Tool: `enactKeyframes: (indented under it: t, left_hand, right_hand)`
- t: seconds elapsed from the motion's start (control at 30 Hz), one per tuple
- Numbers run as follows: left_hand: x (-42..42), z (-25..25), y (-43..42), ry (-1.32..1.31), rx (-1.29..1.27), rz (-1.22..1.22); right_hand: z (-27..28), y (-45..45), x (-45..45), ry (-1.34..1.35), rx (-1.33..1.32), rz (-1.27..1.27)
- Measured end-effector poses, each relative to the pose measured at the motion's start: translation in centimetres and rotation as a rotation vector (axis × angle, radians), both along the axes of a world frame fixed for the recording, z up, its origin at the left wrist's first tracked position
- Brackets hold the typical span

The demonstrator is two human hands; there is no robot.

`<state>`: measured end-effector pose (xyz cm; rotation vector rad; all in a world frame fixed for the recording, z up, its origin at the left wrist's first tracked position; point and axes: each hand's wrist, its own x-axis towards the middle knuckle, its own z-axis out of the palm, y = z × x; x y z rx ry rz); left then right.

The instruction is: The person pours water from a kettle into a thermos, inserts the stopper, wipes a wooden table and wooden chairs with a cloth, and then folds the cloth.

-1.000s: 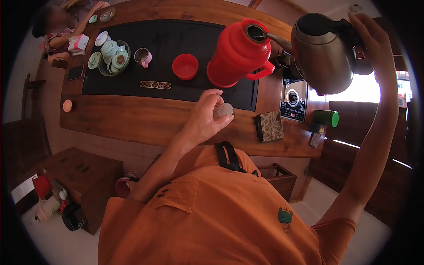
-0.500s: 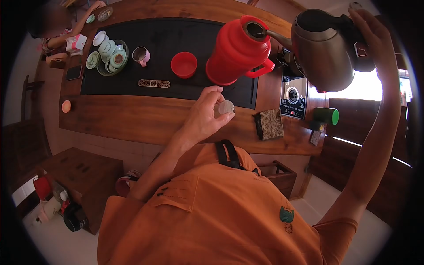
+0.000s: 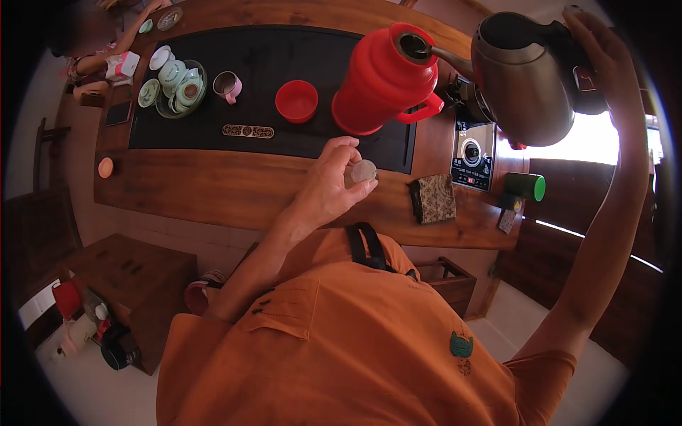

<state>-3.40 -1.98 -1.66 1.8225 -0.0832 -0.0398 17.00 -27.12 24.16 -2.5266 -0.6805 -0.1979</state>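
My right hand (image 3: 604,53) grips the handle of a steel kettle (image 3: 515,89) with a black lid. The kettle is tilted to the left, and its thin spout reaches the mouth of a red thermos flask (image 3: 383,82), which stands uncorked on the black tea tray (image 3: 284,60). Whether water is running from the spout is hard to see. Between the thumb and fingers of my left hand (image 3: 328,181) is a round, pale bottle stopper (image 3: 364,171), held in front of the flask above the table's near edge.
On the tray are a red bowl (image 3: 296,101), a pink mug (image 3: 227,86) and a glass bowl (image 3: 174,106) of pale green teaware. A folded cloth (image 3: 435,199), an induction cooker (image 3: 472,156) and a green cylinder (image 3: 524,186) lie rightward. Another person (image 3: 92,64) sits at far left.
The kettle and my right hand have shifted very slightly right, with the spout still at the flask's mouth. My left hand keeps its place with the stopper.
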Motion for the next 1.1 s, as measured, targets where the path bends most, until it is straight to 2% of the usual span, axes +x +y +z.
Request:
enactKeyframes:
  t: [0.5,0.57,1.1]
  left_hand:
    - [-0.3,-0.7,-0.1,-0.018,-0.007,0.009]
    - [-0.3,-0.7,-0.1,-0.021,-0.015,0.011]
    - [-0.4,-0.5,-0.4,-0.009,-0.019,0.001]
  right_hand:
    - [-0.2,1.0,0.0,-0.066,-0.019,0.029]
    - [0.5,-0.1,1.1,-0.038,-0.087,0.008]
    - [1.1,1.7,1.4,-0.058,-0.057,0.086]
